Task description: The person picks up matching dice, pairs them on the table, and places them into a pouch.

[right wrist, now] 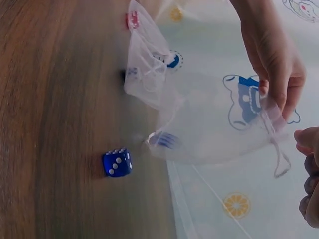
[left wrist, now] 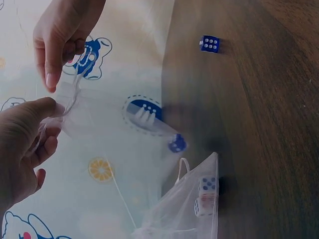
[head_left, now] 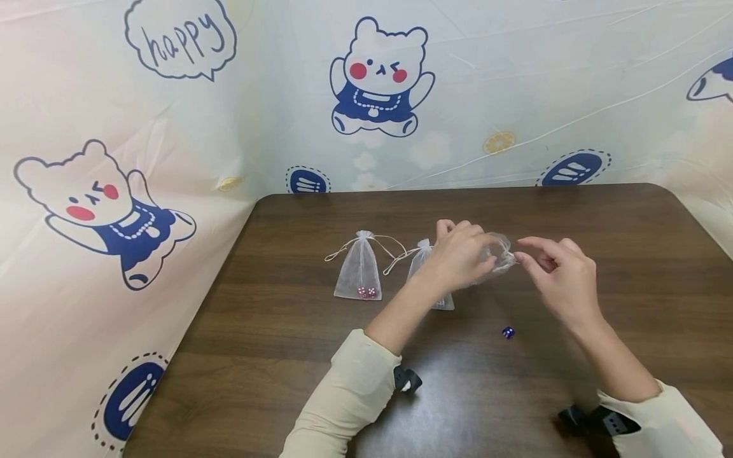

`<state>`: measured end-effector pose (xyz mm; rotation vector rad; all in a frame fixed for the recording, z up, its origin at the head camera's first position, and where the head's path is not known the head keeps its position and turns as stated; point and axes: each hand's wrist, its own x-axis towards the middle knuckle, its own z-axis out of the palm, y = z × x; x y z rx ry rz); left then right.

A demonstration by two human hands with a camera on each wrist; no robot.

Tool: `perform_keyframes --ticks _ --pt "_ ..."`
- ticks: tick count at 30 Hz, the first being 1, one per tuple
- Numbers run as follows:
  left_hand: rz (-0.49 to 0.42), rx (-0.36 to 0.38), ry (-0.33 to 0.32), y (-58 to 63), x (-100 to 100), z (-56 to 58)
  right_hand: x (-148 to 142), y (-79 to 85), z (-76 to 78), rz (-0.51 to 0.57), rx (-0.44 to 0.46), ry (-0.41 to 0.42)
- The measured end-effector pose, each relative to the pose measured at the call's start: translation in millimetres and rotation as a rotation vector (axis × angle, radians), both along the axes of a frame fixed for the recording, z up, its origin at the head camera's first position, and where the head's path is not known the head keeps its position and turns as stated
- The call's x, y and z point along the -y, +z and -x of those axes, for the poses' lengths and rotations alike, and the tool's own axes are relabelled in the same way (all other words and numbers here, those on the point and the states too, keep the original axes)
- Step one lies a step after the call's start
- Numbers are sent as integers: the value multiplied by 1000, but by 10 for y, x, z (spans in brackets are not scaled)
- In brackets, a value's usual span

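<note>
My left hand (head_left: 460, 254) pinches the gathered neck of a sheer white drawstring pouch (right wrist: 209, 129) between thumb and fingers. Low inside this pouch a blue die (left wrist: 177, 143) shows through the mesh. Close by the pouch's mouth is my right hand (head_left: 564, 277), its thumb and index finger extended and apart, the other fingers curled. A small gap shows between its fingertips and the pouch in the right wrist view. A drawstring loop (right wrist: 281, 167) hangs from the neck. On the table in front lies another blue die (head_left: 508, 332) with white pips.
A sheer pouch (head_left: 357, 270) with red dice (head_left: 366, 292) lies at the left on the brown wooden table (head_left: 258, 318). Partly behind my left forearm is another pouch (head_left: 420, 257), with white dice (left wrist: 207, 186) inside. A patterned cloth (head_left: 487, 76) hangs behind the table.
</note>
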<state>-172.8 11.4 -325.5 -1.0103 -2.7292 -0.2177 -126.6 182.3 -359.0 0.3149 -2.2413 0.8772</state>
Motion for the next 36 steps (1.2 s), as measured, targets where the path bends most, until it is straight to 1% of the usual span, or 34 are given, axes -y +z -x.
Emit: perform_keyframes --ticks 4,10,17,20,23,28,30,33,36 --pt "-15 9 7 11 23 5 -43 -20 -10 6 15 -17" --pt "-38 7 4 3 40 12 -88 -108 -61 9 62 -18" --pt "-48 -33 15 -2 54 24 -111 -243 -96 -2 90 -14" --pt "-59 -43 23 3 60 25 -116 -299 -112 -38 122 16" --pt "-66 -45 28 4 64 29 -123 -347 -136 -109 214 68" --pt "-91 -59 25 7 71 34 -157 -398 -157 -242 450 158" --pt "-101 -62 19 4 71 37 -175 -408 -160 -280 523 194" --pt "-109 -60 15 -2 71 42 -198 -418 -168 -310 596 246" --pt "-108 -55 16 -5 65 44 -205 -423 -178 -323 650 277"
